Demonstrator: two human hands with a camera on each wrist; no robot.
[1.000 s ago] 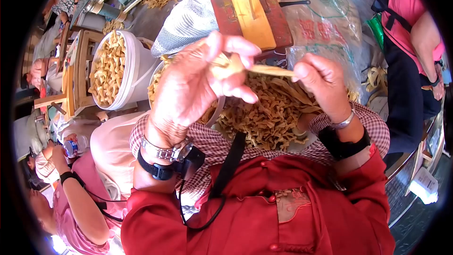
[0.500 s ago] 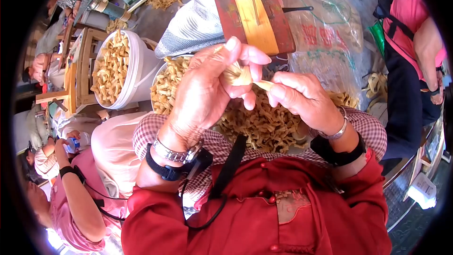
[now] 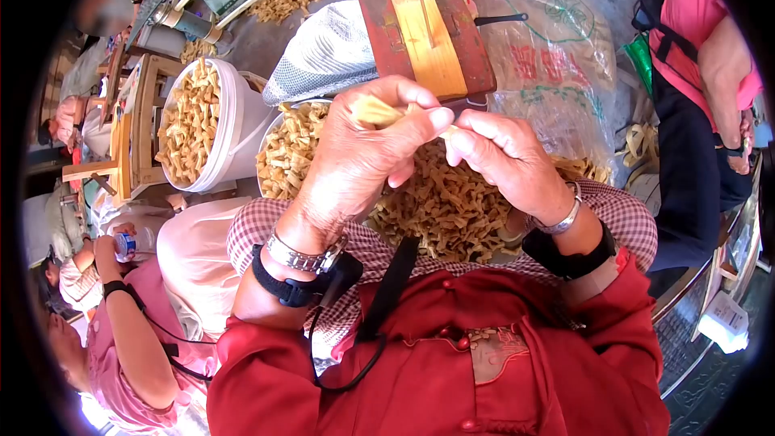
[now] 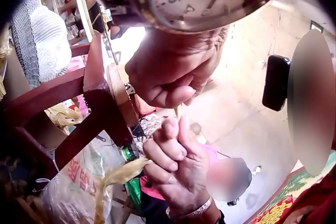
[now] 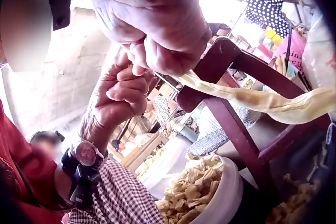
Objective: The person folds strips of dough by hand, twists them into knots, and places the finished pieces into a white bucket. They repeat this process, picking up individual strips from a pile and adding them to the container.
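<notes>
In the head view, my left hand [image 3: 359, 145] holds a pale yellow folded strip [image 3: 375, 111], its fingers curled and thumb toward the right. My right hand [image 3: 517, 165] meets it at the thumb tips, pinching a thin end of the strip. From the right hand a long, wrinkled, dried-looking length of strip [image 5: 268, 103] trails away in the right wrist view. Only a sliver of strip [image 4: 178, 111] shows between the hands in the left wrist view; the rest there is hidden by fingers. Below both hands lies a heap of short tan strip pieces [image 3: 444, 214].
A white bucket [image 3: 230, 129] of knotted tan pieces stands left, with another white tub [image 5: 231, 192] of them nearer. Ahead are a dark red wooden stool [image 3: 371, 8], a white mesh sack [image 3: 323, 48] and a clear plastic sack [image 3: 557, 56]. People sit on both sides.
The hands have come together: the right hand moved left toward the left hand. The left fingers, spread a second ago, have closed over the folded strip, and less strip shows between the hands.
</notes>
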